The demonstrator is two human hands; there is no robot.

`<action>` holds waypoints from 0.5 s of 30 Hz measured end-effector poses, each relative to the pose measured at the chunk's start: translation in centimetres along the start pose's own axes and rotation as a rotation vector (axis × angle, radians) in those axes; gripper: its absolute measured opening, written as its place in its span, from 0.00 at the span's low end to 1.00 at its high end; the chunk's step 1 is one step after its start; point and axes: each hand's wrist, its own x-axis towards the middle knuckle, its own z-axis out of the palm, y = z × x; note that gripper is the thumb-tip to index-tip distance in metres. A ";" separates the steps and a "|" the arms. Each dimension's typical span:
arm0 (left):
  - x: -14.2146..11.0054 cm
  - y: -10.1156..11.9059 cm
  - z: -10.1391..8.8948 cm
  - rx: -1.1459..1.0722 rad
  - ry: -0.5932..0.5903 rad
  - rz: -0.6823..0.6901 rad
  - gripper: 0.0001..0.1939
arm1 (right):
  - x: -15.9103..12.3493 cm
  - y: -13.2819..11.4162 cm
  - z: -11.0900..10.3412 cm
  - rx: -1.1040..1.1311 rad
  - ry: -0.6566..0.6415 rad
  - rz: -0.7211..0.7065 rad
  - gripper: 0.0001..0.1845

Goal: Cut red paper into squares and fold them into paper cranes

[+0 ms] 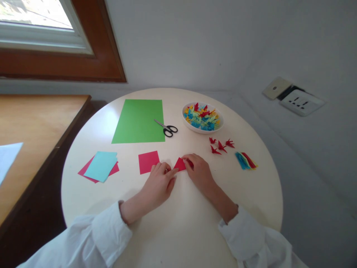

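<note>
A small folded piece of red paper [180, 164] lies on the round white table between my hands. My right hand [198, 169] pinches its right side, fingers closed on the edge. Reaching in from the left, my left hand [160, 181] touches the lower left corner of the folded paper with an outstretched index finger; its other fingers are curled, and whether they hold anything is hidden. A flat red paper square [147, 162] lies just beyond the left hand, its lower right corner partly covered by the fingers.
Black-handled scissors [169, 130] overlap a green sheet [139, 121]. A white bowl [202, 130] holds many colourful paper cranes; several red cranes [221, 146] lie nearby. Paper strips [245, 160] rest at right, stacked blue and red squares [102, 165] at left. A wall socket [301, 101] is at right.
</note>
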 end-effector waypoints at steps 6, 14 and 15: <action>0.0 0.0 0.0 0.004 -0.015 0.001 0.17 | 0.1 0.0 0.0 -0.023 -0.013 0.007 0.10; -0.5 0.8 0.3 0.129 0.071 0.043 0.17 | 0.1 0.0 0.0 -0.042 -0.013 0.007 0.10; -0.5 1.0 0.3 0.136 0.082 0.072 0.17 | 0.1 0.0 0.0 -0.042 -0.015 0.006 0.10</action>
